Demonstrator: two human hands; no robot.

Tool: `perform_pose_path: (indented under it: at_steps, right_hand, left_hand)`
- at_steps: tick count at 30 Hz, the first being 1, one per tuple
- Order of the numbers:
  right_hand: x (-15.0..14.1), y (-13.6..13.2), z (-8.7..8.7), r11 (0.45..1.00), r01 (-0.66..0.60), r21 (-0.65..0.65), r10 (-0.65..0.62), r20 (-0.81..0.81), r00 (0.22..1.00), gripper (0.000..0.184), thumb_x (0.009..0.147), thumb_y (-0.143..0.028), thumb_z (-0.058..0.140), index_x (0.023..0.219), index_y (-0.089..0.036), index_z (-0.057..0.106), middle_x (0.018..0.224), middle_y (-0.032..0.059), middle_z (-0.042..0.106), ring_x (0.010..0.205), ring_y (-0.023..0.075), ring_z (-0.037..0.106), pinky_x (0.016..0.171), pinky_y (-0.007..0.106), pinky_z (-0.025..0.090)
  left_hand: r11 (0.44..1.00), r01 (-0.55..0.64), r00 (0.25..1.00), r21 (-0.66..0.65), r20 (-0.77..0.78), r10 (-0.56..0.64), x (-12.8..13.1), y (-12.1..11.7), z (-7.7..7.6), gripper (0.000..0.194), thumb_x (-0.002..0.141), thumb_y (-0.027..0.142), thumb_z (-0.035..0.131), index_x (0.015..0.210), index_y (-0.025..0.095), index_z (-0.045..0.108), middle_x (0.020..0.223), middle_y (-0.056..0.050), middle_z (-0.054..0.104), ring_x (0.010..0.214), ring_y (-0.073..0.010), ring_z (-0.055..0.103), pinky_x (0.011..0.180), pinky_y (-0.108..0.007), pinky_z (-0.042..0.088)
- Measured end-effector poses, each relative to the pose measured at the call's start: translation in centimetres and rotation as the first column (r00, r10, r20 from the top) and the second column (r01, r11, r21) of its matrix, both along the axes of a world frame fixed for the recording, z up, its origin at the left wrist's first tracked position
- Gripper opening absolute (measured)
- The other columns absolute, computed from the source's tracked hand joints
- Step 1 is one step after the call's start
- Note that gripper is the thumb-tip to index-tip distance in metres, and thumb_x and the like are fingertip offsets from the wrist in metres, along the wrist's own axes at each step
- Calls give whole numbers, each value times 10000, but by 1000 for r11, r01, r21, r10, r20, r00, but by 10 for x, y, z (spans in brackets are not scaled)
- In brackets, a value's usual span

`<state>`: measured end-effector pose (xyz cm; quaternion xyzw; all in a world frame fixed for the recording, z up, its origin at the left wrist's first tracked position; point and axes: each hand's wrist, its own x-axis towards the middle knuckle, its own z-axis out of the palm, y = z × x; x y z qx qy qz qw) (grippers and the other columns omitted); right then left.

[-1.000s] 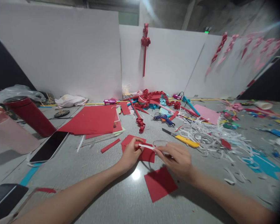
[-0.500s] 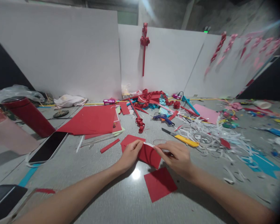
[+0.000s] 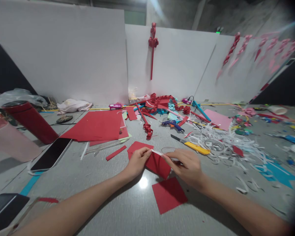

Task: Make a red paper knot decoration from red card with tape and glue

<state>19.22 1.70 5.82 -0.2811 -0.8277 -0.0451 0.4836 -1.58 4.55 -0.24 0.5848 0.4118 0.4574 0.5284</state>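
My left hand (image 3: pixel 138 160) pinches the upper left edge of a red paper sheet (image 3: pixel 158 166) between thumb and fingers. Along that sheet's upper edge runs a narrow white strip (image 3: pixel 157 151), which looks like tape. At the strip's right end, my right hand (image 3: pixel 185 164) is closed in a pinch on the strip and the paper edge; its inner fingers are hidden. Behind the left hand lie more red paper pieces (image 3: pixel 140 145), partly covered. A red paper square (image 3: pixel 169 194) lies flat below the held sheet, nearer to me.
A yellow box cutter (image 3: pixel 197 147) with its blade out lies beyond my right hand, beside a heap of white paper strips (image 3: pixel 223 141). Farther back is a blue glue gun (image 3: pixel 173 124). Large red sheets (image 3: pixel 95 126), a phone (image 3: pixel 51 154) and a red bottle (image 3: pixel 30 123) are at left.
The white strip between my hands was slightly bowed upward and now lies straighter along the paper's edge. Both hands keep nearly the same place.
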Motion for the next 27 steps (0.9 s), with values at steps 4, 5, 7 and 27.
perform_pose_path:
  at_steps: [4,5,7,27]
  right_hand:
    - [1,-1,2,1000,14,-27,-14,6,1000,41,921,-163,726,959,-179,724,842,36,781,697,157,710,678,284,535]
    - [1,-1,2,999,26,-35,-26,8,1000,51,924,-177,726,975,-182,725,870,40,787,722,163,723,697,287,545]
    - [2,-2,2,996,61,-67,-60,20,998,77,929,-207,728,1004,-188,725,898,39,792,733,165,728,711,286,555]
    - [2,2,8,859,257,-443,-224,127,966,162,986,-320,610,910,-241,729,845,-5,776,688,152,706,676,263,508]
  left_hand:
    - [1000,-16,1000,-5,11,16,-2,1,-1,332,959,447,578,858,140,653,770,-13,627,681,-142,521,633,-250,380]
    - [1000,-19,1000,-7,19,19,-2,2,-2,336,961,454,576,871,139,657,777,-15,633,682,-143,525,635,-251,382]
    - [1000,-26,999,-15,32,26,-3,2,-2,353,959,476,577,885,141,662,784,-17,642,684,-146,536,637,-252,388]
    - [990,-123,980,-62,148,131,-4,0,8,393,906,518,647,937,135,732,799,-37,705,727,-170,612,684,-259,450]
